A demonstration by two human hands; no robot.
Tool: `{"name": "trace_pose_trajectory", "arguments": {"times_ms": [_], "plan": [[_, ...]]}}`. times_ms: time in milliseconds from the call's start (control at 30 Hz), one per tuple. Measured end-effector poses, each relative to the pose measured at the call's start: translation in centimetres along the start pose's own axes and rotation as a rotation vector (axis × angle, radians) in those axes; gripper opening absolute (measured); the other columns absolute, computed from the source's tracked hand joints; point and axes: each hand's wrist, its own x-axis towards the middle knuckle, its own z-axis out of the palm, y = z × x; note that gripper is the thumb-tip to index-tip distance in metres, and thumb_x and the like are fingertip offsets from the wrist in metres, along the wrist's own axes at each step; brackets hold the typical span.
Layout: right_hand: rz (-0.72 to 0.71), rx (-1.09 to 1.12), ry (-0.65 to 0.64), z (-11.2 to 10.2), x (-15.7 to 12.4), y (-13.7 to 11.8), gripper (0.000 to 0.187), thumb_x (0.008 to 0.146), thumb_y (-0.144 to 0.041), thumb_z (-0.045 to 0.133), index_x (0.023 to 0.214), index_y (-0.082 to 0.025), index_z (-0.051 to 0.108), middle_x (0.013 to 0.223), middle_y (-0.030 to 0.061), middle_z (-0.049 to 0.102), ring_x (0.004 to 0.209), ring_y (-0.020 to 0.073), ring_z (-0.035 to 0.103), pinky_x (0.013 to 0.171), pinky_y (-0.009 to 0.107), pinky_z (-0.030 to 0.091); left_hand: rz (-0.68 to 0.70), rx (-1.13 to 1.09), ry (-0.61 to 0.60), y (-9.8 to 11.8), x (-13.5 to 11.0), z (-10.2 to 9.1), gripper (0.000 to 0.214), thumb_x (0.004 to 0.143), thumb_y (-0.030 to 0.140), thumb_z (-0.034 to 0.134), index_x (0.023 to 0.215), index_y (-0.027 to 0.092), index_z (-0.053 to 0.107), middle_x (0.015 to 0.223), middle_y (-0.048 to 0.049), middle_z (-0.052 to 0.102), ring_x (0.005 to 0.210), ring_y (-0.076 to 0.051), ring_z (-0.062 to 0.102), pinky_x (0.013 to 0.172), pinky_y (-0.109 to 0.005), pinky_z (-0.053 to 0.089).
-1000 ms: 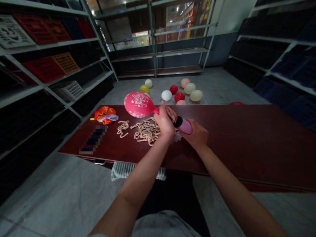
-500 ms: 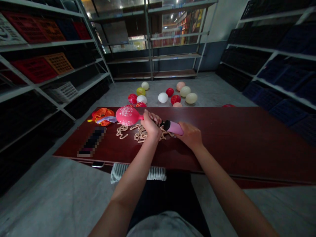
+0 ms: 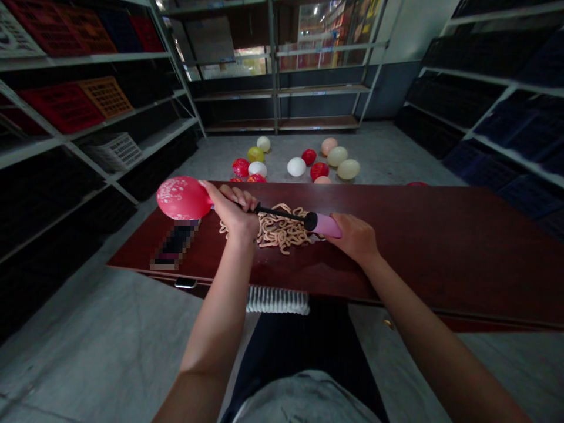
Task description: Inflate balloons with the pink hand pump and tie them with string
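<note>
My left hand [image 3: 235, 211] is closed around the neck of a partly inflated red balloon [image 3: 181, 198] with white print, and around one end of a hand balloon pump. The balloon points left and hangs over the table's left side. A black pump rod [image 3: 282, 212] shows between my hands, drawn out of the barrel. My right hand [image 3: 356, 238] is wrapped round the pump's pink barrel [image 3: 326, 225]. Under the rod, a pile of thin beige uninflated balloons or strips [image 3: 282, 232] lies on the dark red table [image 3: 423, 247]. My fingers hide the balloon's mouth.
A pixelated phone-like object [image 3: 175, 244] lies at the table's left. Grey ribbed fabric [image 3: 278, 300] hangs at the front edge. Several balloons, among them a white balloon [image 3: 296, 167], rest on the floor beyond. Shelves with crates, including a white crate [image 3: 120, 151], stand around.
My left hand has moved left with the balloon, and the pump rod is now drawn far out. The balloon now covers the orange and purple items at the left. The view has shifted slightly.
</note>
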Motion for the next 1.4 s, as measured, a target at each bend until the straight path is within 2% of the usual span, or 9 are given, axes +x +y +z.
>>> {"name": "trace_pose_trajectory", "arguments": {"times_ms": [233,367,567,700,800,900,1033,1267,1400], "plan": [[0.121,0.042,0.084,0.0,0.0,0.5,0.044,0.082,-0.054,0.061,0.109,-0.02,0.064,0.097,0.0101,0.071,0.084,0.025,0.064,0.07,0.032,0.041,0.064,0.047,-0.006,-1.5,-0.9,2.5,0.054,0.097,0.046,0.045,0.053,0.019,0.027,0.036,0.0068,0.029,0.03,-0.006,0.022,0.037,-0.022,0.021],[0.194,0.072,0.121,0.2,-0.1,0.7,0.042,0.081,-0.053,0.062,0.108,-0.02,0.064,0.097,0.0096,0.072,0.084,0.0253,0.065,0.071,0.032,0.042,0.09,0.074,-0.024,-2.9,-1.5,4.6,0.051,0.098,0.041,0.044,0.054,0.021,0.028,0.037,0.0065,0.028,0.03,-0.007,0.027,0.038,-0.022,0.027],[0.252,0.127,0.162,0.1,-0.2,0.7,0.044,0.081,-0.051,0.063,0.111,-0.02,0.063,0.097,0.0097,0.072,0.085,0.0258,0.065,0.07,0.032,0.041,0.044,0.108,-0.103,-8.6,-4.1,6.3,0.052,0.1,0.036,0.041,0.052,0.021,0.029,0.039,0.0068,0.027,0.031,-0.007,0.029,0.037,-0.022,0.029],[0.274,0.118,0.189,0.1,-0.2,0.6,0.045,0.083,-0.054,0.059,0.111,-0.019,0.064,0.095,0.0091,0.072,0.084,0.0245,0.064,0.069,0.031,0.039,0.019,0.085,-0.18,-12.4,-5.7,6.2,0.052,0.099,0.031,0.042,0.049,0.021,0.03,0.036,0.0064,0.029,0.029,-0.007,0.03,0.036,-0.023,0.026],[0.268,0.079,0.202,0.2,-0.1,0.5,0.043,0.082,-0.054,0.06,0.107,-0.019,0.065,0.092,0.0073,0.072,0.081,0.0226,0.063,0.067,0.03,0.036,0.002,0.059,-0.156,-13.4,-5.6,5.5,0.053,0.097,0.036,0.047,0.049,0.021,0.03,0.034,0.0072,0.029,0.027,-0.007,0.029,0.035,-0.022,0.024],[0.202,0.056,0.195,0.3,0.0,0.4,0.04,0.082,-0.052,0.061,0.105,-0.02,0.065,0.09,0.0061,0.072,0.079,0.0208,0.062,0.066,0.029,0.034,-0.019,0.036,-0.089,-13.1,-4.5,4.5,0.052,0.096,0.035,0.047,0.049,0.021,0.029,0.033,0.0071,0.029,0.026,-0.007,0.028,0.035,-0.023,0.022],[0.095,0.027,0.135,0.3,0.0,0.2,0.039,0.085,-0.049,0.059,0.108,-0.019,0.065,0.088,0.0058,0.071,0.078,0.0199,0.061,0.068,0.03,0.033,-0.039,0.014,-0.027,-11.2,-3.0,2.7,0.05,0.096,0.028,0.043,0.049,0.021,0.028,0.033,0.0067,0.028,0.027,-0.007,0.027,0.035,-0.024,0.021],[-0.034,-0.056,0.096,0.3,-0.1,0.0,0.043,0.085,-0.054,0.06,0.109,-0.018,0.064,0.087,0.0056,0.071,0.078,0.0204,0.06,0.069,0.03,0.033,-0.072,0.003,0.064,-5.7,0.1,-0.9,0.048,0.097,0.031,0.04,0.052,0.02,0.024,0.036,0.0075,0.025,0.029,-0.007,0.026,0.039,-0.023,0.022],[-0.078,-0.075,0.094,0.5,0.0,-0.1,0.04,0.085,-0.05,0.06,0.109,-0.019,0.064,0.088,0.0051,0.07,0.079,0.0203,0.061,0.07,0.03,0.035,-0.019,-0.002,0.079,-2.4,1.6,-1.9,0.048,0.096,0.029,0.04,0.052,0.02,0.023,0.037,0.0071,0.024,0.03,-0.007,0.023,0.038,-0.024,0.02]]}}
